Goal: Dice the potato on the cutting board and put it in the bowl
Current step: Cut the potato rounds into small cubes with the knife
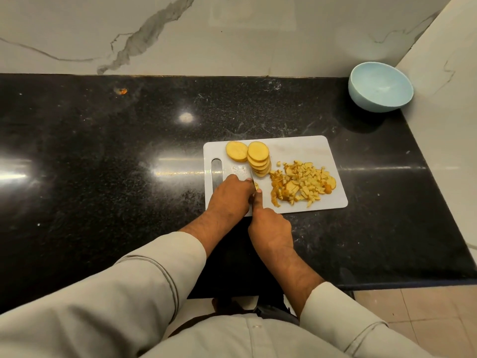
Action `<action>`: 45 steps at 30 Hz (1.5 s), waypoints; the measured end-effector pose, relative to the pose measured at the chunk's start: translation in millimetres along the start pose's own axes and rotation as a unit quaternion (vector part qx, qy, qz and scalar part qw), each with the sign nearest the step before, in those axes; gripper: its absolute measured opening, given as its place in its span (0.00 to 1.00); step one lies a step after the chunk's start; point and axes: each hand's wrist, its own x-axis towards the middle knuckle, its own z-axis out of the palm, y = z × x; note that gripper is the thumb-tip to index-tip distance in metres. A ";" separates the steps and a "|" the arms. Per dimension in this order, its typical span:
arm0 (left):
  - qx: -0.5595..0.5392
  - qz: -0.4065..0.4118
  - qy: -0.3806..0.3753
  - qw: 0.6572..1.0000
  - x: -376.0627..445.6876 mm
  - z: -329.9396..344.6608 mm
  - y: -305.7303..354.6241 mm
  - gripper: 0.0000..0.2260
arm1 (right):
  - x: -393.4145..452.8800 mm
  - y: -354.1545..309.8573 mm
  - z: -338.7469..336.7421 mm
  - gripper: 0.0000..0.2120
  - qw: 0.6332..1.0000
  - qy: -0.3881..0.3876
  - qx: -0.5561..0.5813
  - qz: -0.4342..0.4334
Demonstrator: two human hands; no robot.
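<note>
Where the black counter (103, 156) meets its near edge, both forearms reach in over it, leaving wide bare stone to the left. The right hand (271, 228) curls around a knife handle, forefinger stretched along the top; the blade (254, 183) is mostly hidden. The left hand (229, 196), fingers bent down together, presses a potato piece (257, 186) on the cutting board (296, 148). Beyond lie diced potato (302, 183) and stacked slices (259, 158). The bowl (380, 86) sits well apart in the far right corner.
</note>
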 end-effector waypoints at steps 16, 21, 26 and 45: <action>0.003 0.008 -0.001 1.000 -0.5 0.1 -6.2 0.11 | -73.1 31.2 9.6 0.33 1.000 0.008 -0.025 -0.001; 0.011 0.005 -0.007 1.000 -3.5 -2.4 -3.9 0.09 | -62.3 22.7 -3.0 0.33 0.999 0.047 -0.017 0.008; -0.006 -0.004 0.009 1.000 -6.8 -3.7 -4.2 0.08 | -36.6 8.5 -8.3 0.32 0.999 0.046 -0.010 0.001; -0.015 -0.030 0.005 0.999 -2.4 -6.5 -3.4 0.06 | -15.5 4.0 -0.2 0.35 1.000 -0.017 0.003 -0.019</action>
